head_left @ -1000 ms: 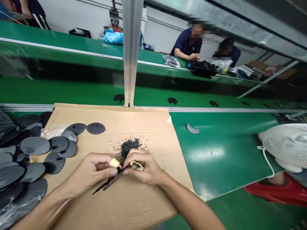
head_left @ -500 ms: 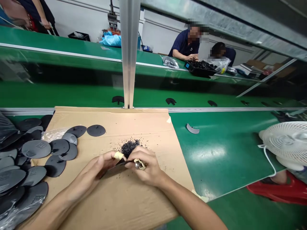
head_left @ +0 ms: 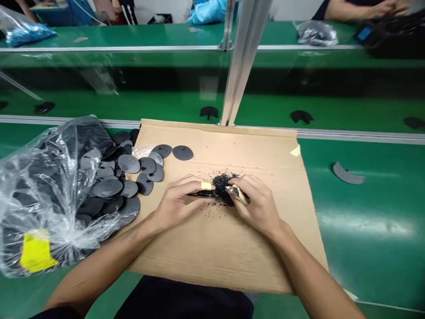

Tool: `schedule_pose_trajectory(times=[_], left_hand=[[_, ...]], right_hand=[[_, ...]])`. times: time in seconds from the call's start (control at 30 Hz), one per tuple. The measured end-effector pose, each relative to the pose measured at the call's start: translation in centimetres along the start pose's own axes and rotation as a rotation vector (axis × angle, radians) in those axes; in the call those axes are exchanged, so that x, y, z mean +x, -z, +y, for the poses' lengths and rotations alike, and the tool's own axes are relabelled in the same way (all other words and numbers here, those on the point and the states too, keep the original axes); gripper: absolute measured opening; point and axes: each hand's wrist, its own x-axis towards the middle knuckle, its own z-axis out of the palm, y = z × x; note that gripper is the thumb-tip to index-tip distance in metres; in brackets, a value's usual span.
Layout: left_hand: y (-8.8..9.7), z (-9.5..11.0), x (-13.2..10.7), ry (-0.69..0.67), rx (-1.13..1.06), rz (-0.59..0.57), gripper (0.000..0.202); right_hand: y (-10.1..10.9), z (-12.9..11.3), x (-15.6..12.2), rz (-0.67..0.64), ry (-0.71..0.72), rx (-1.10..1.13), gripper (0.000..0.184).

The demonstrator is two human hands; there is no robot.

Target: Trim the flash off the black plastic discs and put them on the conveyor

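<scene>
My left hand [head_left: 181, 199], with cream tape on one finger, pinches a thin black oval plate [head_left: 199, 194] seen nearly edge-on. My right hand [head_left: 257, 201] is closed around a small shiny metal tool [head_left: 236, 193] with cream wrapping on it; its exact kind is unclear. The tool's tip is close to the plate's right end, and whether they touch cannot be told. Under and behind both hands lies a pile of tiny black bits [head_left: 221, 180] on a cardboard sheet [head_left: 206, 248].
Several black oval plates [head_left: 129, 164] lie on the left, beside and partly under a clear plastic bag [head_left: 66, 190] with a yellow label. A metal post [head_left: 244, 62] stands behind the cardboard. A curved grey piece [head_left: 347, 173] lies right on the green table. A person's arms [head_left: 361, 9] show across.
The view has swung left and down, bringing the bag into sight. My right fingers have come off the plate, and the tool now points toward its end.
</scene>
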Motion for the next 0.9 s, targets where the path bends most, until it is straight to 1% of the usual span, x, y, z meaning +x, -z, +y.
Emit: schedule_pose_trajectory(times=[0.2, 0.37, 0.67, 0.9], left_hand=[[-0.27, -0.12, -0.18, 0.000, -0.019, -0.015, 0.021], [-0.37, -0.25, -0.17, -0.013, -0.030, -0.022, 0.023], [-0.37, -0.30, -0.11, -0.051, -0.022, -0.013, 0.023], [-0.45, -0.27, -0.13, -0.049, -0.020, -0.025, 0.022]], right_hand=[[-0.19, -0.20, -0.01, -0.055, 0.074, -0.085, 0.017], [-0.18, -0.50, -0.04, -0.047, 0.096, -0.139, 0.015], [-0.18, -0.57, 0.03, -0.025, 0.100, -0.186, 0.015], [-0.14, -0.69, -0.04, -0.048, 0.074, -0.218, 0.018]])
